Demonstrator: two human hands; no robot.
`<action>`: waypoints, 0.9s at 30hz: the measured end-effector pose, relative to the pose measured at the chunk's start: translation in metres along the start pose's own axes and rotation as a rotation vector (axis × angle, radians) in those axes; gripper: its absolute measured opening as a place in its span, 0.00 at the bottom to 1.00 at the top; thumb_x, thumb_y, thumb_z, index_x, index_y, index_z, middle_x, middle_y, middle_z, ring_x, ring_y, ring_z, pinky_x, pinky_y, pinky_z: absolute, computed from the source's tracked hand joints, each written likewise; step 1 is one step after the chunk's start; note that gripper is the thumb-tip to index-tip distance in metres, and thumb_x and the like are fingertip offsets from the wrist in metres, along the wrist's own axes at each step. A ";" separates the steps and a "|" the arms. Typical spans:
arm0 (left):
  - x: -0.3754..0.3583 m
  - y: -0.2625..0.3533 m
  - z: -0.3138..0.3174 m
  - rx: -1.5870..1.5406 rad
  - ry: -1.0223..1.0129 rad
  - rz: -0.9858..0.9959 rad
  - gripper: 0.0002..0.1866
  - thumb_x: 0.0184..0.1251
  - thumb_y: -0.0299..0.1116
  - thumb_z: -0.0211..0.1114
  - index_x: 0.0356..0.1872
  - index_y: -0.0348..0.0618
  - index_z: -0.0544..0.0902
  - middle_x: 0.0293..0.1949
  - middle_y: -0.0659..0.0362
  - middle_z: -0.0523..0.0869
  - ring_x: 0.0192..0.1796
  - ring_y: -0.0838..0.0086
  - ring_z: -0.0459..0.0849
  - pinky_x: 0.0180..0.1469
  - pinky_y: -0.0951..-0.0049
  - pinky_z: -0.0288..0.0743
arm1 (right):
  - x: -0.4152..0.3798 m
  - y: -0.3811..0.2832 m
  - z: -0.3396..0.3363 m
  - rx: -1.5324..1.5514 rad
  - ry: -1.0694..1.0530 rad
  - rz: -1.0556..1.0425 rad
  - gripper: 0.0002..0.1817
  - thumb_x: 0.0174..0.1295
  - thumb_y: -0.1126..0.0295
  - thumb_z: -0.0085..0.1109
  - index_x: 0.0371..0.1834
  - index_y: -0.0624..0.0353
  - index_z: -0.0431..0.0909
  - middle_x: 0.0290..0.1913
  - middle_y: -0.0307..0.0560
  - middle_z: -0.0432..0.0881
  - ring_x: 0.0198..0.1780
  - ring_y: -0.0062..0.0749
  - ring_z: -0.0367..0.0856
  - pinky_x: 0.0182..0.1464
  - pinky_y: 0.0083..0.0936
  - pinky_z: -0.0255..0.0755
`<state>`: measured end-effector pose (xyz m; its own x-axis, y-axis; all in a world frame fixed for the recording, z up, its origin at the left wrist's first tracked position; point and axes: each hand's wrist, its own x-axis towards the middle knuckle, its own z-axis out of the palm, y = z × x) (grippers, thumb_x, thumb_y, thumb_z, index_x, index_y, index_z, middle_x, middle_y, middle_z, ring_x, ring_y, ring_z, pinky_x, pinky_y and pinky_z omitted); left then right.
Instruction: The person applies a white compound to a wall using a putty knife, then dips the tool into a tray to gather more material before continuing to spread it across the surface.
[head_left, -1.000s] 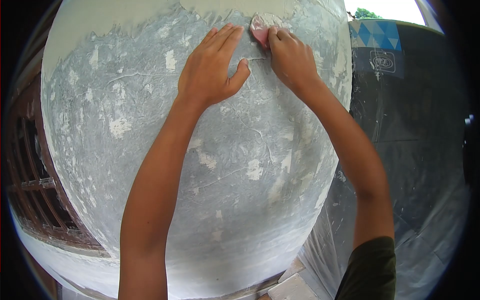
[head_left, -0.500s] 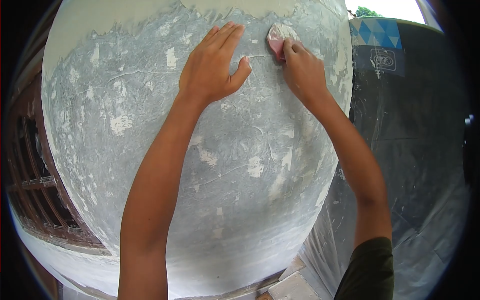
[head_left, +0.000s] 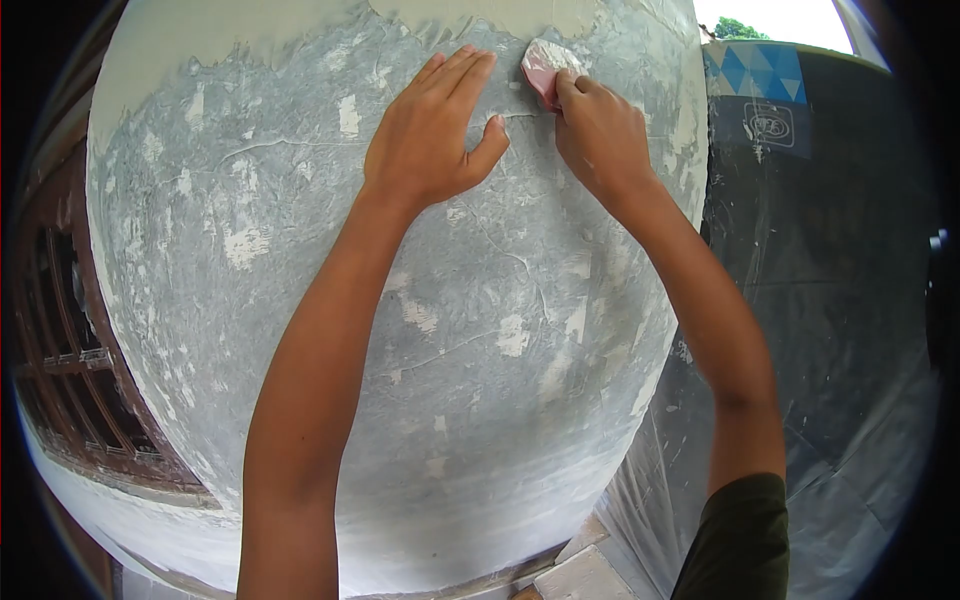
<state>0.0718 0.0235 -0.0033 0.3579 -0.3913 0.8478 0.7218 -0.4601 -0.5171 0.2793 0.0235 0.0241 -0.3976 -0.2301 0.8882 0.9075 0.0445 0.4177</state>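
Observation:
A grey wall (head_left: 430,330) with patchy white putty fills the middle of the view, and a cream coat covers its top. My left hand (head_left: 428,130) lies flat against the upper wall, fingers together and stretched out, thumb apart, holding nothing. To its right, my right hand (head_left: 605,135) grips a pinkish-red putty scraper (head_left: 545,75) between thumb and fingers. White putty is smeared over the scraper's upper part, which meets the wall just below the cream coat. My right fingers partly hide its lower end.
A brown wooden window frame (head_left: 100,400) stands at the left. On the right hangs a dark sheet (head_left: 830,260) with a blue triangle pattern (head_left: 755,72) at its top. Clear plastic (head_left: 645,500) and a pale slab (head_left: 585,578) lie at the wall's foot.
My right hand has moved slightly left and up with the putty scraper, which is tilted a little more to the left. My left hand stays at nearly the same spot on the wall.

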 end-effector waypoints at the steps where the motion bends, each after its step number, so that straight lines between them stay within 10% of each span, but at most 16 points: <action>1: 0.001 0.000 0.001 0.002 0.006 0.004 0.28 0.62 0.37 0.58 0.62 0.30 0.77 0.62 0.42 0.81 0.68 0.54 0.77 0.76 0.58 0.64 | 0.004 -0.001 -0.011 0.071 -0.036 0.051 0.07 0.62 0.77 0.54 0.36 0.62 0.82 0.35 0.54 0.86 0.39 0.51 0.88 0.36 0.48 0.80; 8: 0.001 -0.001 0.000 -0.012 0.009 0.003 0.28 0.62 0.37 0.58 0.62 0.31 0.77 0.62 0.41 0.81 0.68 0.53 0.77 0.76 0.58 0.64 | 0.083 0.034 0.008 0.184 -0.104 0.274 0.11 0.65 0.73 0.52 0.36 0.66 0.85 0.36 0.65 0.85 0.40 0.60 0.86 0.43 0.49 0.78; 27: 0.001 0.000 -0.004 -0.063 -0.009 -0.013 0.28 0.64 0.31 0.56 0.66 0.32 0.74 0.64 0.43 0.80 0.69 0.52 0.75 0.76 0.56 0.62 | 0.022 0.012 0.003 0.062 -0.194 0.103 0.08 0.60 0.75 0.53 0.39 0.61 0.81 0.41 0.56 0.86 0.38 0.58 0.86 0.44 0.50 0.79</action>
<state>0.0703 0.0201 -0.0032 0.3547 -0.3778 0.8552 0.6877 -0.5143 -0.5124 0.2814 0.0219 0.0495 -0.3276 -0.0303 0.9443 0.9368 0.1195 0.3288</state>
